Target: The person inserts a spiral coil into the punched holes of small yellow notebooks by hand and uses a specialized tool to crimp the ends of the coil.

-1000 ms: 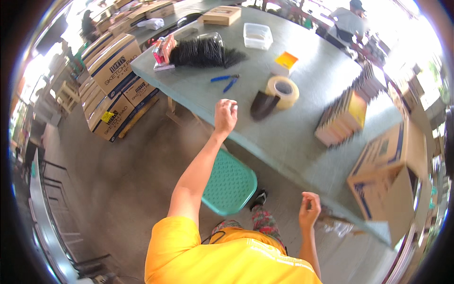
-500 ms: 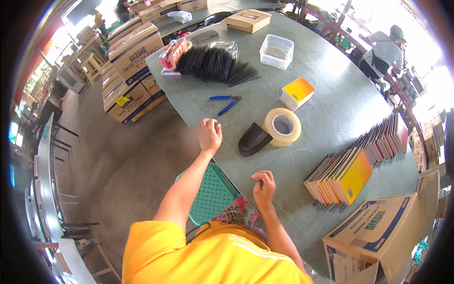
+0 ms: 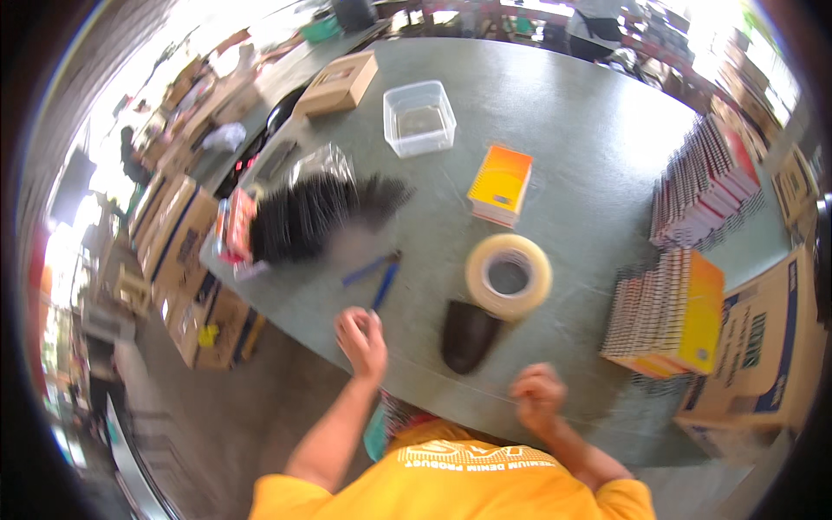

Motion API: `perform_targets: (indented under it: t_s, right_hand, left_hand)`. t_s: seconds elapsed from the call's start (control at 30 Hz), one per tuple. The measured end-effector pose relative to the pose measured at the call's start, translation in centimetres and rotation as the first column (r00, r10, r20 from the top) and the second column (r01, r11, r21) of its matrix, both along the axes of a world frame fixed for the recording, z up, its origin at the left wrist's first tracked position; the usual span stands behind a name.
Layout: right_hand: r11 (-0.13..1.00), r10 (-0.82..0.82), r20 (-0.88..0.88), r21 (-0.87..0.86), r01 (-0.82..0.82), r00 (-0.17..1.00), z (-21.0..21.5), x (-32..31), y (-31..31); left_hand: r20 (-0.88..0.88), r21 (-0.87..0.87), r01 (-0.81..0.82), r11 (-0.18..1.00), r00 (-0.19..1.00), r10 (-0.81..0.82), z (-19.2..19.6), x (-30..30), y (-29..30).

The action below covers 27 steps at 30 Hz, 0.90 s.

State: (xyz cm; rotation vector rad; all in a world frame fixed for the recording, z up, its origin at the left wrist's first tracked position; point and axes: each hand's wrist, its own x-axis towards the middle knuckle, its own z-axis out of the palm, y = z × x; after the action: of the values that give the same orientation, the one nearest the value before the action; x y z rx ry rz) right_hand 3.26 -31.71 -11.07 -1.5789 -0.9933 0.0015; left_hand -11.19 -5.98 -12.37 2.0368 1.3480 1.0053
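My left hand (image 3: 362,345) is over the table's near edge, just below the blue-handled pliers (image 3: 386,279). Its fingers are loosely bent, with a small gap at the thumb and nothing visible between them. My right hand (image 3: 539,397), smeared by motion, hovers over the near side of the table with its fingers curled in; no object shows in it. Between the hands and farther in lies a dark brown curved piece (image 3: 468,336), touching a large roll of clear tape (image 3: 509,276). Beyond the tape stands a stack of small yellow-orange notebooks (image 3: 501,184).
A heap of black spiral bindings (image 3: 299,217) lies at the left. Behind are a clear plastic tub (image 3: 419,120) and a cardboard box (image 3: 338,84). Spiral notebooks (image 3: 663,316) stand in rows at right, beside a large carton (image 3: 763,338). More cartons (image 3: 178,234) are stacked on the floor at left.
The view has turned and shifted, so the table's things sit differently in it. My left hand has come closer to the pliers. The right hand stays by the near edge, fingers curled.
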Motion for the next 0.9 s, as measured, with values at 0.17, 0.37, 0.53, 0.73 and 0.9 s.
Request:
perform_targets:
  t_s: [0.17, 0.37, 0.53, 0.73, 0.9]
  right_hand:
    - [0.947, -0.213, 0.276, -0.179, 0.268, 0.937, 8.3, 4.1, 5.5]
    - [0.882, -0.216, 0.461, -0.286, 0.375, 0.861, 10.4, 9.1, 10.6]
    - [0.875, -0.262, 0.418, -0.278, 0.397, 0.87, 8.4, 13.1, 17.6]
    - [0.719, 0.003, 0.69, -0.505, 0.478, 0.724, 7.6, 14.5, 23.0]
    - [0.618, 0.085, 0.557, -0.68, 0.395, 0.826, 8.4, 15.2, 21.9]
  left_hand:
    - [0.129, 0.01, 0.5, 0.866, 0.858, -0.497, 1.9, -2.0, -1.9]
    - [0.23, -0.039, 0.771, 0.635, 0.626, -0.746, 1.9, -2.9, -1.1]
    - [0.168, -0.052, 0.866, 0.498, 0.499, -0.85, 2.0, -2.8, -0.3]
    - [0.068, -0.058, 0.865, 0.498, 0.501, -0.863, 2.3, -2.4, -0.4]
    - [0.061, -0.062, 0.837, 0.543, 0.546, -0.835, 2.2, -2.3, -1.0]
